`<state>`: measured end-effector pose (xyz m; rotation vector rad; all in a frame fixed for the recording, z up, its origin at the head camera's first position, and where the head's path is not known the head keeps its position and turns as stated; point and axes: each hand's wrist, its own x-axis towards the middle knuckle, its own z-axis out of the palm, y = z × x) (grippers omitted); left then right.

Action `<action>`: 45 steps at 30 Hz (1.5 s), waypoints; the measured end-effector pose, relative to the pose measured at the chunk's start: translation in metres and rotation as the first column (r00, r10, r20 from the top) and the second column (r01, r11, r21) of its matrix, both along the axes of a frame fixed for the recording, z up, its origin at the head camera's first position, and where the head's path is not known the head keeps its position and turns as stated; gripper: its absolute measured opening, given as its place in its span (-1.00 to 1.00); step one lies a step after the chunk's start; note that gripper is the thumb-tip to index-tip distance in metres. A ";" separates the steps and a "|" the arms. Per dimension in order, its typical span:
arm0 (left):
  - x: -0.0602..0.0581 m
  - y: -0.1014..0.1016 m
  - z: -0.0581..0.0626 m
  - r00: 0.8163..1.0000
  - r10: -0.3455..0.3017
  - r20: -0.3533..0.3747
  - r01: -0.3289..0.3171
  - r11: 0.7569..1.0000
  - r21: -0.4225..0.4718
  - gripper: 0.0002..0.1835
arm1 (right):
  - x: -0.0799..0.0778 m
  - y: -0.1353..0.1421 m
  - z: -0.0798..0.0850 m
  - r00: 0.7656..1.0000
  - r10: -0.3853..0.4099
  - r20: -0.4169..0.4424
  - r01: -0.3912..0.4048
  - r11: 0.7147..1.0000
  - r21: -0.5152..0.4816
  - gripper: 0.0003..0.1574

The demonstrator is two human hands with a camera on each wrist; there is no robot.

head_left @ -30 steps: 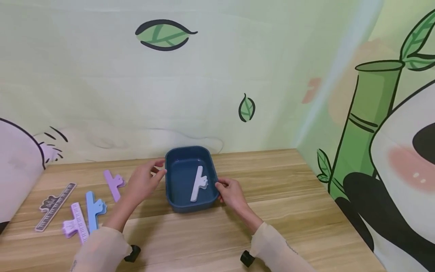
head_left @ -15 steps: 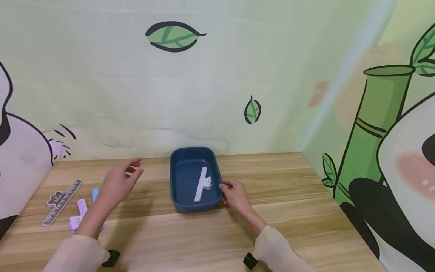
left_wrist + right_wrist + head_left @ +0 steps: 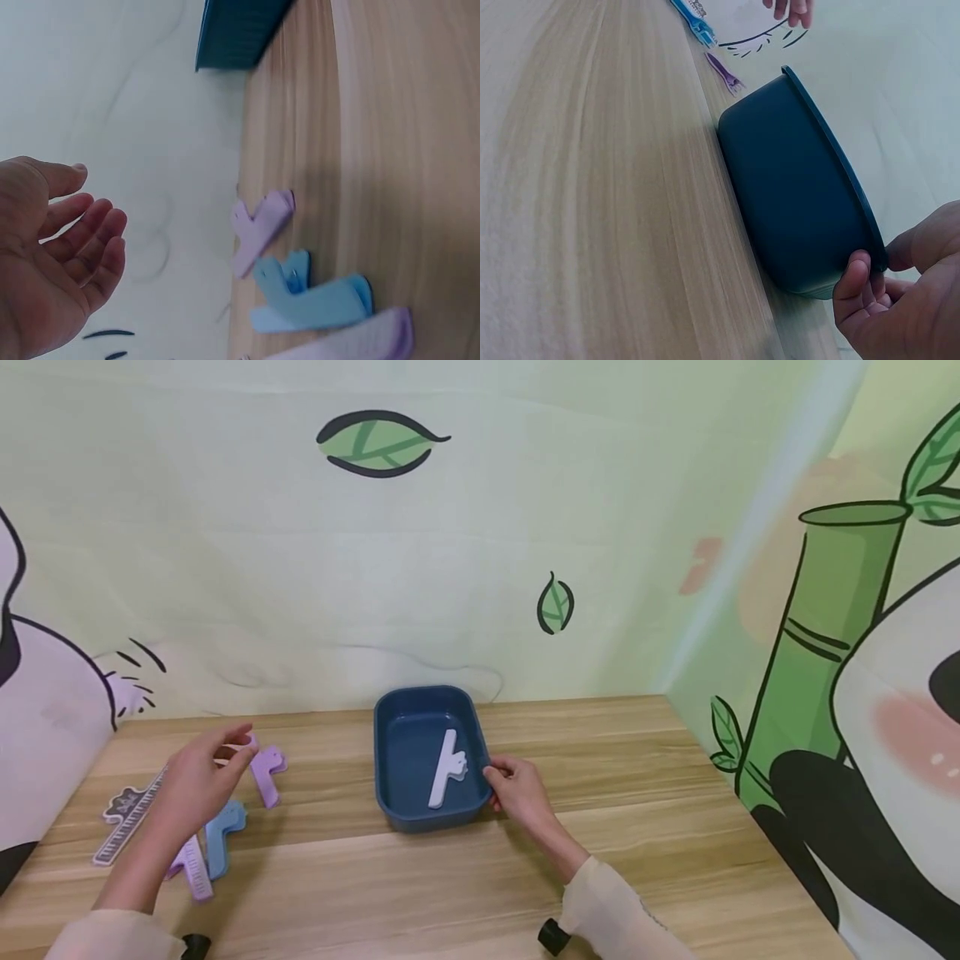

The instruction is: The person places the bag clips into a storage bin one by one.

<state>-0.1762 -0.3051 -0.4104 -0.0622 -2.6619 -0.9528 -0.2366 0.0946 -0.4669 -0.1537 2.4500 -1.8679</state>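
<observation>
From the head view, a person's two hands work over a wood-grain table (image 3: 570,860) set against a pale green backdrop (image 3: 225,552) printed with leaves and bamboo. A dark blue bin (image 3: 437,821) sits upright near the table's back edge. Only this view looks down into it, where a white clip (image 3: 442,772) lies at a slant on the bin floor, towards the right side.

The right hand (image 3: 519,789) pinches the bin's right side between thumb and fingers. The right wrist view adds what the head view hides: the bin's smooth outer wall, and the fingertips bent against it just under the rim.

The left hand (image 3: 195,781) is raised over the group of clips at the left. Its state is clearest in the left wrist view, which shows the palm: fingers loosely curved, thumb apart from them, nothing held. In the head view it partly covers a purple clip (image 3: 267,774), nearest the bin. Closer to the viewer are a blue clip (image 3: 217,843) and, just beside it, a lilac clip (image 3: 195,868) with ruler marks. A dark ruler-marked strip (image 3: 131,817) lies farther left, partly behind the hand. The left wrist view catches the purple and blue clips side-on, revealing their forked profiles.
</observation>
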 end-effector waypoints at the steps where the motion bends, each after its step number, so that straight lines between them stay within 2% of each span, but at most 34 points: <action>1: 0.001 -0.003 -0.001 1.000 0.002 0.003 -0.002 1.000 0.000 -0.55 | 0.000 0.000 0.000 1.000 -0.001 0.000 0.001 1.000 0.002 -0.67; 9: 0.011 -0.018 -0.013 0.999 0.018 0.029 -0.018 1.000 -0.021 -0.55 | -0.002 -0.001 0.000 1.000 -0.007 0.015 0.007 1.000 0.009 -0.66; 14: 0.016 -0.027 -0.022 1.000 0.017 0.012 -0.016 0.999 -0.051 -0.57 | -0.002 -0.002 0.001 1.000 -0.002 0.020 0.002 1.000 0.023 -0.65; 18: 0.019 -0.032 -0.027 0.998 0.013 0.059 -0.008 0.997 -0.077 -0.53 | -0.001 -0.003 0.003 1.000 0.003 0.014 -0.003 1.000 0.025 -0.65; 22: 0.020 -0.036 -0.034 0.993 -0.001 0.120 0.016 0.993 -0.117 -0.47 | -0.002 -0.003 0.003 1.000 0.007 0.008 -0.007 1.000 0.013 -0.65; 29: 0.017 -0.036 -0.045 0.992 -0.031 0.126 0.050 0.987 -0.152 -0.47 | 0.000 0.000 0.002 1.000 0.005 0.007 -0.006 0.999 0.031 -0.67; 34: 0.016 -0.037 -0.050 0.986 -0.010 0.169 0.037 0.987 -0.156 -0.45 | 0.001 0.001 0.000 1.000 0.000 0.001 0.000 0.999 0.040 -0.69; 41: 0.018 -0.038 -0.054 0.985 0.002 0.172 0.028 0.985 -0.168 -0.45 | 0.003 0.000 0.000 1.000 -0.003 0.012 0.003 0.999 0.039 -0.68; 45: 0.018 -0.039 -0.057 0.980 0.013 0.200 0.018 0.988 -0.152 -0.44 | 0.003 -0.001 0.000 1.000 -0.008 0.005 0.008 0.999 0.035 -0.67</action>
